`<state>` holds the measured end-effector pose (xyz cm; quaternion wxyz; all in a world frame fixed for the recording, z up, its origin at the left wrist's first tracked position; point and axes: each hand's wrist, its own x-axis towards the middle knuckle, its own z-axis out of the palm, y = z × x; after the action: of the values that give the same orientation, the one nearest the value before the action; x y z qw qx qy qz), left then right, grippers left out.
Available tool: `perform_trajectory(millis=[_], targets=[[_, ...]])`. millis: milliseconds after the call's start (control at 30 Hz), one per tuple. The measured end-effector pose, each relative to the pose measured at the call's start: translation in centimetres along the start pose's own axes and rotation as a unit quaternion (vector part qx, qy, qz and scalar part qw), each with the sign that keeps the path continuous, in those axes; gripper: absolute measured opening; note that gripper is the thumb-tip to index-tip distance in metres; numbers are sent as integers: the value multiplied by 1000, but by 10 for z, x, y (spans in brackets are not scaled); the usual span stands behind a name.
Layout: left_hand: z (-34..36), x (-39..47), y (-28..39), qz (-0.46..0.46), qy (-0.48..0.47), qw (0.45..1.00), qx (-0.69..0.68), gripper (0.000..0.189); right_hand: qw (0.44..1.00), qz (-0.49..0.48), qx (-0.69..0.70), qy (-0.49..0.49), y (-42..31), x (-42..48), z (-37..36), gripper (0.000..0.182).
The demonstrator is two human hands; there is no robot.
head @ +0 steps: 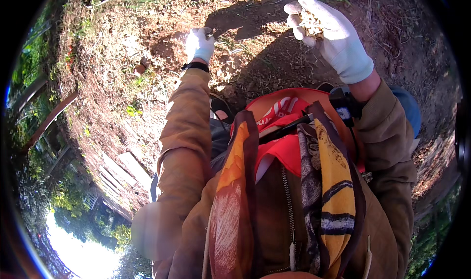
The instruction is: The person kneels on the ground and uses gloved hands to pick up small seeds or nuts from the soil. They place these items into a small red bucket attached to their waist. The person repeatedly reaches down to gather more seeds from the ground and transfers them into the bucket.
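My right hand (340, 34), in a white work glove, is raised above the soil at the upper right. Its cupped fingers hold a handful of small pale, seed-like pieces (312, 23); their exact kind is unclear. Lower and to the left, my left hand (199, 44) wears a matching glove and is held close over sunlit loose soil (230, 53). The fingers there are curled in, with a small dark spot at the tips. Whether they pinch something cannot be made out.
Near my left hand lies a reddish-brown lump (140, 70). Pale boards (135, 167) rest on the ground at lower left, and a curved brown beam (51, 119) is farther left. A red apron (281, 146) and a patterned cloth (235, 190) hang from me. My shoe (222, 110) stands on the soil.
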<state>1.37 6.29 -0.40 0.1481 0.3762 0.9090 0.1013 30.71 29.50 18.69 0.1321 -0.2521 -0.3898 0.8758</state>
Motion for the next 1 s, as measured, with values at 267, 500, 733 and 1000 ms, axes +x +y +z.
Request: perform_trajectory(millis=[267,500,733,1000], targets=[[-6,7,-2,-16,-11,1000,-18,21,999,17,31,-22,0,-2,-10,38],[10,11,-46,-105,37,966,-231,17,999,11,-23,25,-10,-5,9,43],[0,5,-26,-102,31,984,-144,29,998,27,-45,20,-9,-3,4,43],[0,4,-10,-86,19,995,38,27,999,28,-21,17,-6,-1,5,44]])
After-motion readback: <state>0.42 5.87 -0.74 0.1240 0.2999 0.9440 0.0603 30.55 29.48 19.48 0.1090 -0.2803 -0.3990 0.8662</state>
